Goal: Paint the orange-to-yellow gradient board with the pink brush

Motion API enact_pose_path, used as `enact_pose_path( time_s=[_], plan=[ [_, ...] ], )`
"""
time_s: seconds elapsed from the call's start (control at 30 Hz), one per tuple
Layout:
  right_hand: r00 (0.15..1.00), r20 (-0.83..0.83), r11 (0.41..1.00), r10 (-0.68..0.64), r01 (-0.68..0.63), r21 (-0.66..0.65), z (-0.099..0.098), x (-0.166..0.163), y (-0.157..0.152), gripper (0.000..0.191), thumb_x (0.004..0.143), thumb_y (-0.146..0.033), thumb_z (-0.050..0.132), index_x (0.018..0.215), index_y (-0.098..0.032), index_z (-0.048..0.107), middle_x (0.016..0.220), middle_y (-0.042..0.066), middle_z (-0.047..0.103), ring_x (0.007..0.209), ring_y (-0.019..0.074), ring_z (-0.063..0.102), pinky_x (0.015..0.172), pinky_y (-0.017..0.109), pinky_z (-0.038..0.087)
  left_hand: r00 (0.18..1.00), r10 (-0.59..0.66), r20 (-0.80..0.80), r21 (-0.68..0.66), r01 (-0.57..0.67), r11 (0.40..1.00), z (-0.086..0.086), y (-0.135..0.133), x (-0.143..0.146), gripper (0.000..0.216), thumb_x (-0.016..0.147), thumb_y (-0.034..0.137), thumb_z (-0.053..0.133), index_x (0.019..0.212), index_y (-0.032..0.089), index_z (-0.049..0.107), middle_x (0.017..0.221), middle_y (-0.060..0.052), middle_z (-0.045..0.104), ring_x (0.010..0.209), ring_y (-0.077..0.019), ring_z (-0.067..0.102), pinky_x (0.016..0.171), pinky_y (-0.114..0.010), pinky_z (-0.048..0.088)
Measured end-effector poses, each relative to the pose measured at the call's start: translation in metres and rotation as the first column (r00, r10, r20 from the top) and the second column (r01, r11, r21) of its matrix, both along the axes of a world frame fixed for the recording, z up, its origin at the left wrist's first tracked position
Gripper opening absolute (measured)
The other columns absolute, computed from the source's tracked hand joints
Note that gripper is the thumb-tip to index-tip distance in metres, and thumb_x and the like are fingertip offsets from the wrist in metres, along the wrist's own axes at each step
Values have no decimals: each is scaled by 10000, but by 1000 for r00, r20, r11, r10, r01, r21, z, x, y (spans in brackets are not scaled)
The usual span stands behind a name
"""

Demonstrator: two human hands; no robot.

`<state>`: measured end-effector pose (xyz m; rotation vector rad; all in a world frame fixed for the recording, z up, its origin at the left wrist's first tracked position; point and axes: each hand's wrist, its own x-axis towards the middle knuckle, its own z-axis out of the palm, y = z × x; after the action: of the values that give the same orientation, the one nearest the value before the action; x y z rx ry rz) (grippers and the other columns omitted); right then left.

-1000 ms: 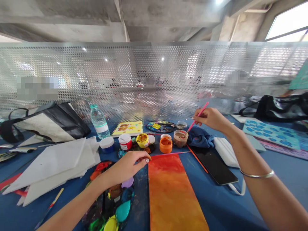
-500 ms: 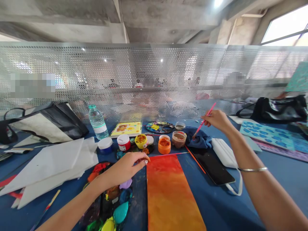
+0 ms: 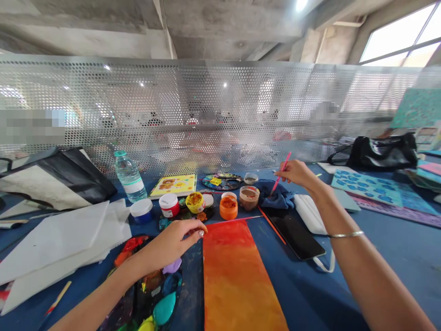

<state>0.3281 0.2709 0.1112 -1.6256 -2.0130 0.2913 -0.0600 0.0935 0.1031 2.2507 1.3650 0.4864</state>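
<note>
My right hand [image 3: 295, 174] grips a pink paintbrush [image 3: 283, 169] by its handle, its tip down against a crumpled dark blue cloth [image 3: 266, 195]. Fingers and thumb of my left hand [image 3: 189, 235] come together at the top left corner of a canvas [image 3: 237, 271] painted red to orange-yellow. A second, thin pink brush [image 3: 253, 217] lies along the canvas's top edge. Just beyond it stand an open orange paint jar [image 3: 228, 210], a yellow paint jar [image 3: 195, 203] and a cup of brownish water [image 3: 249, 198]. A paint-covered palette [image 3: 164, 309] lies partly under my left forearm.
A black phone [image 3: 296, 236] and a white mask [image 3: 308, 214] lie right of the canvas. White sheets [image 3: 65, 239] and a water bottle [image 3: 130, 177] are at left. Red [image 3: 169, 207] and blue [image 3: 141, 212] paint jars stand nearby. A perforated metal screen [image 3: 206, 101] closes the back.
The view has turned slightly right, so things sit further left. The brush in my right hand stands a little more upright at the cloth. My left hand stays at the canvas corner.
</note>
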Motion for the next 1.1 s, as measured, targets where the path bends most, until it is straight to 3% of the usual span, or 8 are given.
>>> enact_pose_path(
  time_s=[0.07, 0.2, 0.33, 0.5, 0.67, 0.77, 0.9, 1.1],
  plan=[
    [999, -14, 1000, 29, -29, 3, 0, -4, -2, 229, 919, -341, 576, 1039, -152, 624, 983, 41, 658, 791, 142, 639, 695, 323, 554, 1000, -4, -11, -1, 4, 1000, 0, 0, 0, 286, 919, 393, 446, 992, 226, 666, 1007, -12, 719, 933, -185, 651, 838, -270, 458],
    [992, -107, 993, 68, -57, 105, 9, -7, -10, 202, 876, -301, 605, 743, -150, 586, 669, 0, 639, 584, 121, 619, 601, 279, 529, 1000, -1, -31, 7, 1, 1000, 1, 2, -1, 278, 923, 388, 442, 989, 232, 662, 992, -4, 722, 925, -180, 656, 826, -262, 457],
    [985, -157, 974, 71, -34, 225, 23, -4, -22, 188, 812, -236, 590, 638, -193, 534, 606, 12, 642, 601, 145, 639, 621, 282, 502, 1000, -3, -25, 4, 3, 1000, 0, 4, -1, 274, 925, 392, 447, 991, 239, 665, 995, 7, 721, 922, -174, 659, 832, -251, 453],
    [996, -42, 993, 80, -76, 92, 23, -4, -24, 188, 799, -235, 668, 640, -168, 595, 568, -25, 607, 560, 116, 597, 602, 269, 496, 999, -5, -31, 11, 5, 1000, -2, 4, -2, 275, 925, 389, 444, 993, 241, 666, 1002, 5, 720, 934, -176, 655, 842, -256, 451],
    [998, 14, 996, 68, -67, -61, 17, 1, -20, 210, 930, -340, 561, 983, -147, 627, 906, 21, 655, 695, 107, 614, 614, 269, 535, 999, -2, -36, 9, 3, 1000, -1, 3, -2, 289, 922, 400, 442, 998, 238, 670, 1015, -6, 720, 941, -186, 653, 853, -269, 458],
    [996, -12, 991, 87, -88, -102, 20, 3, -22, 194, 886, -304, 617, 781, -142, 628, 694, -20, 630, 556, 83, 570, 518, 226, 491, 999, -4, -41, 9, 4, 1000, -1, 3, -2, 296, 921, 404, 442, 991, 233, 673, 1011, -11, 719, 936, -189, 653, 863, -276, 459],
    [984, -125, 988, 127, -137, -74, 29, 4, -29, 314, 678, -204, 708, 446, -188, 497, 395, -43, 512, 402, 90, 509, 403, 222, 407, 999, 0, -37, 8, 1, 1000, -1, 3, -2, 293, 918, 402, 445, 998, 238, 675, 1025, -10, 720, 947, -189, 649, 877, -282, 458],
    [929, -350, 993, 118, -116, 26, 28, 4, -27, 201, 753, -331, 630, 631, -212, 524, 524, 7, 634, 461, 127, 594, 477, 265, 500, 999, -8, -44, 1, 8, 1000, 1, 2, 0, 292, 912, 387, 443, 993, 231, 676, 1013, -18, 723, 938, -189, 648, 879, -286, 457]
  ],
)
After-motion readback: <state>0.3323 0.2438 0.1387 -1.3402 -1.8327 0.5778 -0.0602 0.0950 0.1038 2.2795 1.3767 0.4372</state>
